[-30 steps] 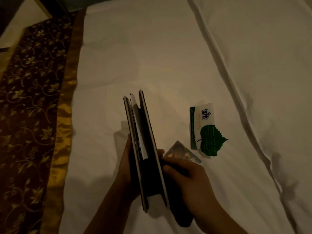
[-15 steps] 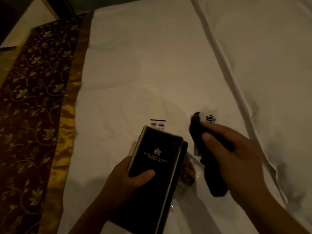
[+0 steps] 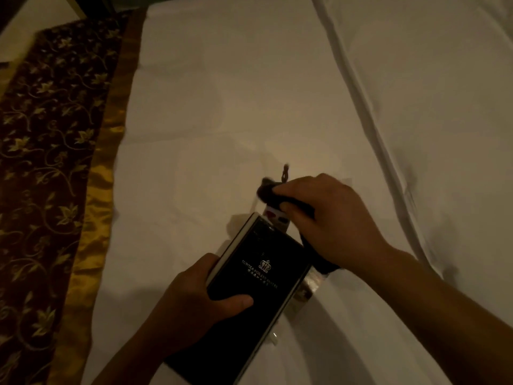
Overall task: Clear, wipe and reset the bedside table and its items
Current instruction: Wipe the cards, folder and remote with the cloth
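1. While the left hand (image 3: 194, 298) clamps the black folder (image 3: 255, 287), thumb on its cover, near the bed's near edge, items lie cleared onto the white sheet (image 3: 236, 107).
2. The right hand (image 3: 319, 218) is closed around a dark cloth (image 3: 277, 195) just beyond the folder; wiping the cover looks next.
3. Farther off, the sheet is bare; the patterned runner (image 3: 50, 134) borders its left edge.

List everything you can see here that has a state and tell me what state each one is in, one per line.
Black folder: closed, gripped in the left hand, front cover facing up.
Left hand: closed on the folder, thumb across its cover.
Right hand: closed on a dark cloth.
Dark cloth: bunched, held at the folder's far end.
White bedsheet: spread flat, lightly creased.
Patterned bed runner: laid flat across the bed.
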